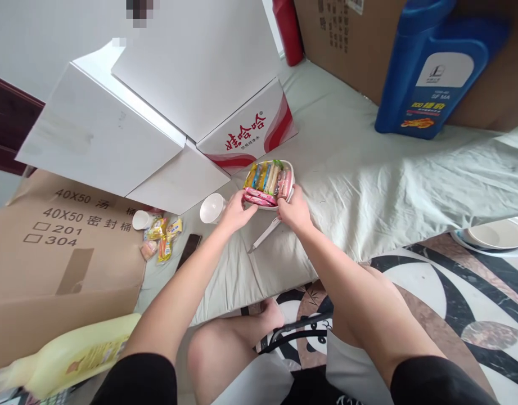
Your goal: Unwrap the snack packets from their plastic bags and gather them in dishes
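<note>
Both hands meet at the near rim of a white bowl: the left hand and the right hand pinch a pink snack packet lying across its front edge. Beyond the fingers, the bowl already holds a row of wrapped snacks. Left of the grip, past a white cup, several loose packets lie on the cloth, apparently not yet gathered.
</note>
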`<act>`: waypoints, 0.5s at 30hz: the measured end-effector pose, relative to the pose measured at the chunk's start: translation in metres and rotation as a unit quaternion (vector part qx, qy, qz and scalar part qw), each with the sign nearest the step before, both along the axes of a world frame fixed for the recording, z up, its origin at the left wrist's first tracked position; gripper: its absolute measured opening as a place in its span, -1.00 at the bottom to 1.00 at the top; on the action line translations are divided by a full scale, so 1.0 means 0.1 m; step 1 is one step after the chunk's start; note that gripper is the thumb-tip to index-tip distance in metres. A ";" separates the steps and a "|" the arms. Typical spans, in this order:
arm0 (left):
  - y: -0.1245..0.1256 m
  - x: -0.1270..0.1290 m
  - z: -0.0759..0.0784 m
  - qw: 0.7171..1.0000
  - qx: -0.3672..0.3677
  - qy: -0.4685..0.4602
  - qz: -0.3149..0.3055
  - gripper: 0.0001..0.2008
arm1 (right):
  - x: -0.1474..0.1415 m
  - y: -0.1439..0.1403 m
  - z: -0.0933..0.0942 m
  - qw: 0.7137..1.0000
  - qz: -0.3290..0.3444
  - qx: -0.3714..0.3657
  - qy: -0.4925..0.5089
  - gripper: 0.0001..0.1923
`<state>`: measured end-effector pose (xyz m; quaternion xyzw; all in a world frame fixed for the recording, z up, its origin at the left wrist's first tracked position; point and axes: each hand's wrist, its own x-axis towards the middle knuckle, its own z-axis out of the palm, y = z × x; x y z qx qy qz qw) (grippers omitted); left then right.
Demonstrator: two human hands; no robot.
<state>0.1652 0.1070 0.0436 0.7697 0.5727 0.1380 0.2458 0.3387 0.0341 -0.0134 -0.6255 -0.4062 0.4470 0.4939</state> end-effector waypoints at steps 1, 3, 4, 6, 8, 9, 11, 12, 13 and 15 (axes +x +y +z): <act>0.08 0.12 -0.06 0.999 -0.002 -0.037 -0.014 -0.38 | 0.09 -0.01 0.00 1.000 -0.025 -0.016 0.011 -0.39; 0.24 0.36 -0.17 0.995 0.001 -0.092 -0.044 -0.31 | 0.29 -0.03 0.02 0.993 -0.091 -0.052 0.054 -0.35; 0.32 0.46 -0.23 0.994 0.012 -0.089 -0.057 -0.30 | 0.38 -0.03 0.03 0.987 -0.126 -0.062 0.083 -0.33; 0.45 0.56 -0.33 0.995 0.050 -0.024 -0.077 -0.36 | 0.55 -0.05 0.07 0.965 -0.202 -0.072 0.148 -0.25; 0.52 0.54 -0.44 0.992 0.083 0.048 -0.082 -0.42 | 0.66 -0.06 0.10 0.940 -0.267 -0.063 0.203 -0.15; 0.54 0.49 -0.49 0.991 0.090 0.066 -0.079 -0.45 | 0.70 -0.05 0.11 0.931 -0.289 -0.055 0.218 -0.12; 0.52 0.37 -0.60 0.990 0.098 0.075 -0.074 -0.47 | 0.78 -0.02 0.12 0.916 -0.322 -0.045 0.235 -0.12; 0.51 0.32 -0.65 0.988 0.105 0.078 -0.076 -0.48 | 0.82 0.02 0.12 0.912 -0.330 -0.042 0.239 -0.14; 0.49 0.27 -0.69 0.987 0.113 0.079 -0.077 -0.49 | 0.87 0.08 0.12 0.910 -0.336 -0.042 0.238 -0.17; 0.47 0.22 -0.76 0.984 0.133 0.083 -0.082 -0.50 | 0.99 0.26 0.13 0.909 -0.346 -0.043 0.227 -0.24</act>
